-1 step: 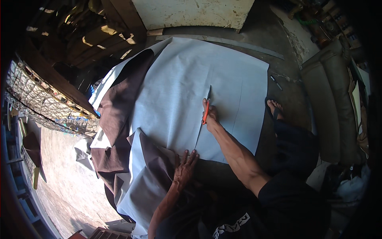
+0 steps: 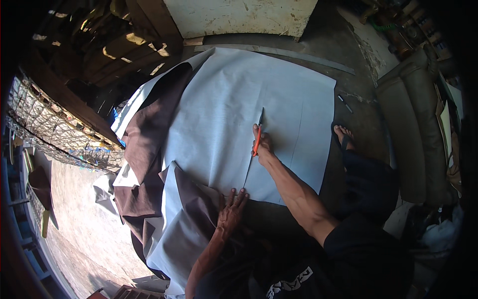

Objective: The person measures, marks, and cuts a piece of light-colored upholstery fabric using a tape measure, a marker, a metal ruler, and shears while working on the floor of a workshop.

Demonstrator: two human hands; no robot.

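Note:
A large sheet of upholstery-like material (image 2: 224, 114), pale blue-grey on the face and brown on its turned-over side, lies spread before me. My right hand (image 2: 264, 143) grips orange-handled scissors (image 2: 257, 145), whose dark blades point away from me across the middle of the sheet. From the scissors a straight cut runs back toward my left hand (image 2: 232, 209). That hand lies flat on the sheet's near edge with its fingers spread, beside the cut's near end. Right of the scissors, a thin drawn line (image 2: 297, 134) crosses the pale face. The lower blade is hidden.
Bunched brown folds (image 2: 149, 144) of the material lie at the left, near a wire-mesh cage (image 2: 59, 129). A pen (image 2: 345, 103) rests on the floor beside my bare foot (image 2: 343, 135). Dark padded cushions (image 2: 411, 129) stand at the right, and a worn pale cabinet (image 2: 239, 17) at the back.

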